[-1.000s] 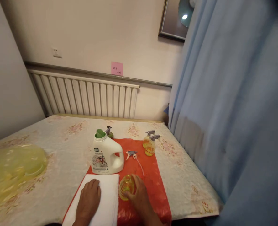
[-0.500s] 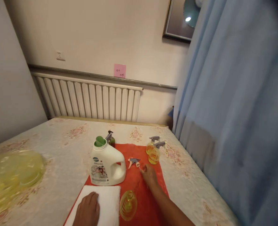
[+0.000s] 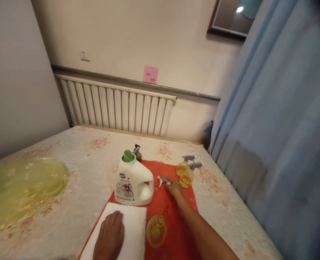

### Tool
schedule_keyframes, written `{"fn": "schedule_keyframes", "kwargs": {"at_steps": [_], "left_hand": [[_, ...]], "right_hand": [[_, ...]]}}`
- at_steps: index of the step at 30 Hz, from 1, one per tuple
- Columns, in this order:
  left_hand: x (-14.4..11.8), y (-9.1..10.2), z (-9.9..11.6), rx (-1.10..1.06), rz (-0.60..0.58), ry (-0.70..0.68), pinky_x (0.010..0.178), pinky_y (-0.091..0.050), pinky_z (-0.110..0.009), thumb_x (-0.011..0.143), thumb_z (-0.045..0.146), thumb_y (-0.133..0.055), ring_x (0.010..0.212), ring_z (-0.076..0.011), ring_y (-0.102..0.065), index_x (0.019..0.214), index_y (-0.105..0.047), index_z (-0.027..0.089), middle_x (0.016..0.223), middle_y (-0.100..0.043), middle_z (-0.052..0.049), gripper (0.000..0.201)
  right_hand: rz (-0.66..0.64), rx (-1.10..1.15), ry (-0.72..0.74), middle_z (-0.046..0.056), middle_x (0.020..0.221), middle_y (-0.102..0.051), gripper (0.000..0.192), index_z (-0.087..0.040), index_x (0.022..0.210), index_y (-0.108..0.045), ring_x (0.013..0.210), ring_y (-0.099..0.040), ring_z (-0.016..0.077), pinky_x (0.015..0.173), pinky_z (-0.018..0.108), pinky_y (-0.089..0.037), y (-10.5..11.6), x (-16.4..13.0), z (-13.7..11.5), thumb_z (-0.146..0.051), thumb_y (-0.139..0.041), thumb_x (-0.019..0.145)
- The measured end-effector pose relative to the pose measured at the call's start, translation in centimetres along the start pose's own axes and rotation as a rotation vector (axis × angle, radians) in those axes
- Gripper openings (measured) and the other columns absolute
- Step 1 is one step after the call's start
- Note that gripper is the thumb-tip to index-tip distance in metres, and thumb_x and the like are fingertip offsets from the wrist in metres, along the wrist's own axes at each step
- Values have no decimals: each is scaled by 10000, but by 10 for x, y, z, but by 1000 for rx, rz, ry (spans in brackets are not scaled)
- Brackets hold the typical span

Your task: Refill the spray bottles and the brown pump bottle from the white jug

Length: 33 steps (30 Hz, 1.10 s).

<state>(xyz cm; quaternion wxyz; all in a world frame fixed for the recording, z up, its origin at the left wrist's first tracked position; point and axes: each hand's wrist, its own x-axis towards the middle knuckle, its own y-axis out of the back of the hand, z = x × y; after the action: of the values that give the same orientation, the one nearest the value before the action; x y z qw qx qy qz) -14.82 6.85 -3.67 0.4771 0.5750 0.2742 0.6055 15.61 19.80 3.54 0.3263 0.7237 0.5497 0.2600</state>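
My right hand is closed around the collar end of a grey and white trigger spray head, low over the red cloth; its dip tube is hidden. My left hand lies palm down with its fingers extended on a folded white towel. Between my hands stands a ribbed yellow-tinted bottle with no spray head on it. Beyond the towel is a large white jug with a green spout insert. Two spray bottles holding yellow liquid, with grey heads fitted, stand past my right hand.
Another dark-headed spray bottle is partly hidden behind the jug. A crumpled yellow translucent plastic sheet or bag spreads across the flowered cover at left. A blue curtain hangs along the right side, and a radiator lines the wall.
My right hand has moved from beside the spray head onto its collar end. My left hand stays on the towel. The whole view has shifted slightly as the head turned.
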Motion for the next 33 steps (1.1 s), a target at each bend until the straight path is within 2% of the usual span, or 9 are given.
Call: {"fn": "schedule_keyframes", "kwargs": {"at_steps": [4, 6, 8, 9, 13, 18, 25, 29, 33], "left_hand": [[2, 9, 5, -9, -47, 32, 988, -400, -426, 868, 165, -442, 1098, -252, -544, 1089, -585, 180, 1155, -633, -105, 264], [3, 11, 7, -10, -63, 40, 975, -399, -418, 861, 150, -439, 1093, -249, -543, 1075, -589, 184, 1149, -634, -99, 264], [3, 14, 8, -16, -65, 42, 964, -397, -406, 857, 139, -435, 1083, -246, -541, 1065, -592, 182, 1137, -634, -97, 264], [3, 15, 9, -20, -65, 42, 961, -395, -401, 857, 136, -432, 1076, -245, -540, 1059, -594, 179, 1132, -632, -97, 262], [2, 19, 12, -25, -64, 45, 954, -383, -396, 858, 119, -410, 1065, -251, -524, 1048, -593, 158, 1128, -614, -108, 266], [3, 25, 16, -30, -75, 48, 915, -386, -389, 852, 107, -401, 1013, -248, -520, 972, -590, 164, 1054, -610, -101, 231], [3, 28, 18, -32, -89, 64, 898, -373, -377, 838, 109, -417, 998, -240, -510, 939, -580, 176, 1018, -600, -85, 203], [3, 29, 19, -36, -102, 78, 896, -365, -377, 841, 112, -411, 993, -239, -503, 926, -576, 180, 1001, -596, -81, 198], [4, 30, 19, -47, -114, 90, 892, -360, -377, 841, 110, -414, 989, -234, -502, 911, -572, 189, 992, -597, -75, 190]], "right_hand": [[-91, 245, 20, 71, 1190, -607, 314, -156, 1179, -582, 993, -625, 225, 829, 408, -545, 35, -14, -3, -336, -587, 922], [-107, 377, 67, 49, 972, -670, 291, -115, 1051, -638, 809, -648, 193, 709, 340, -549, 53, -25, -8, -359, -596, 897], [-102, 516, 124, -4, 712, -644, 299, -107, 922, -663, 592, -588, 138, 566, 264, -493, 70, -39, -16, -389, -608, 839], [-98, 584, 155, -27, 654, -617, 304, -119, 914, -664, 541, -549, 119, 531, 241, -462, 78, -47, -21, -399, -617, 804], [-88, 798, 266, -43, 679, -601, 321, -167, 940, -650, 553, -523, 101, 543, 224, -447, 105, -81, -48, -394, -667, 715], [-28, 913, 343, -12, 736, -597, 312, -172, 911, -631, 599, -529, 119, 561, 247, -474, 128, -116, -79, -397, -713, 710], [10, 946, 458, 0, 774, -598, 225, -182, 859, -607, 653, -560, 135, 618, 271, -519, 129, -136, -96, -357, -700, 754], [-1, 963, 465, -10, 782, -594, 197, -195, 869, -616, 659, -562, 129, 634, 264, -521, 116, -136, -92, -310, -715, 744], [-36, 873, 452, -9, 771, -615, 195, -201, 855, -631, 661, -572, 137, 649, 272, -527, 101, -138, -82, -311, -730, 728]]}}
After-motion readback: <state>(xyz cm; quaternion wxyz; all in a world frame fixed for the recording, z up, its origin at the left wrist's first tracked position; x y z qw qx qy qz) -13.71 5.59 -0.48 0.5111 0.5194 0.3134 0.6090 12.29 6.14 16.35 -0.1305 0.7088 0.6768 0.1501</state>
